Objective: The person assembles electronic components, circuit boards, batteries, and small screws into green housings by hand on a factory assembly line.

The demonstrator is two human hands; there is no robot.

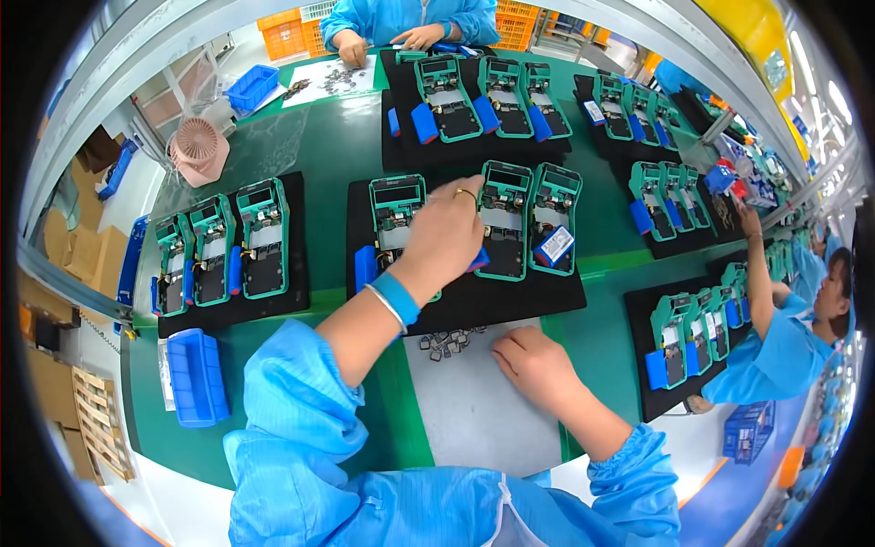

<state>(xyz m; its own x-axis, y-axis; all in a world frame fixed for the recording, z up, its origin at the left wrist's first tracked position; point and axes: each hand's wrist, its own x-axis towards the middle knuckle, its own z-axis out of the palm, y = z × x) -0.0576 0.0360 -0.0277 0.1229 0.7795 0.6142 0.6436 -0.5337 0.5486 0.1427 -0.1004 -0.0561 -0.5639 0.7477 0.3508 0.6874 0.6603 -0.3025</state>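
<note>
My left hand (445, 235) reaches over the black mat (492, 307) in front of me, wearing a ring and a blue wristband. Its fingers are curled together between a green-framed device housing (396, 193) and a second housing (504, 210); their tips and anything in them are hidden. A third housing (554, 214) lies at the right of that mat, with a blue battery pack (554, 246) on it. My right hand (538, 366) rests on the grey sheet (488, 415), fingers bent inward, beside a loose pile of small metal parts (445, 345). Whether it holds one cannot be seen.
More device housings lie on a left mat (296, 264), a far mat (401, 150) and a right mat (643, 365). A blue bin (196, 378) and pink fan (196, 150) stand at left. Co-workers' hands show at the far edge (351, 47) and right (750, 221).
</note>
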